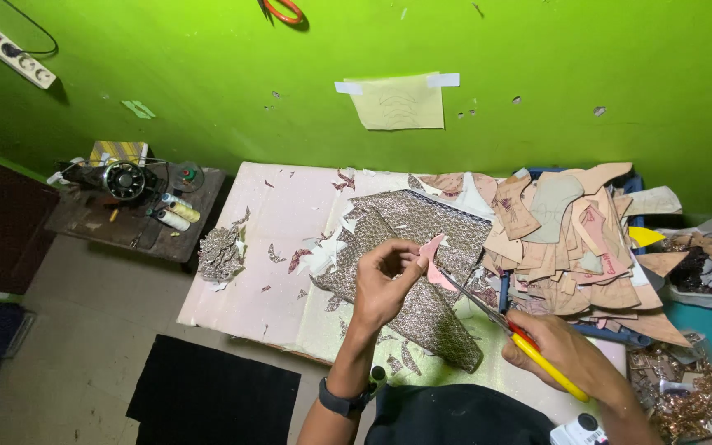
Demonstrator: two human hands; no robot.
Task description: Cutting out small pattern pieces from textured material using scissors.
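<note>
The work in hand is the cutting of a small pink piece [435, 264] with scissors [511, 330], carried out over a low pale board [241, 288] laid on the floor against a green wall.

Left hand [385, 280]: raised above the board, fingers pinched together on the lower edge of the pink piece, holding it up clear of the surface. A dark band sits on that wrist.

Right hand [566, 354]: closed round the yellow-and-red handles of the scissors, to the right of the pink piece. The blades reach up and left to the piece's edge; they appear nearly together, though how far they gape cannot be told.

Directly beneath the pink piece lies a sheet of patterned brown fabric [422, 272]. To its right is a heap of tan card templates [570, 239]; to its left, a small pile of fabric offcuts [221, 251].

Judgement: the cut is mid-way, the blades at the outline. The next stroke calls for the left hand to turn the piece steadily into the blades, fingers kept clear.
</note>
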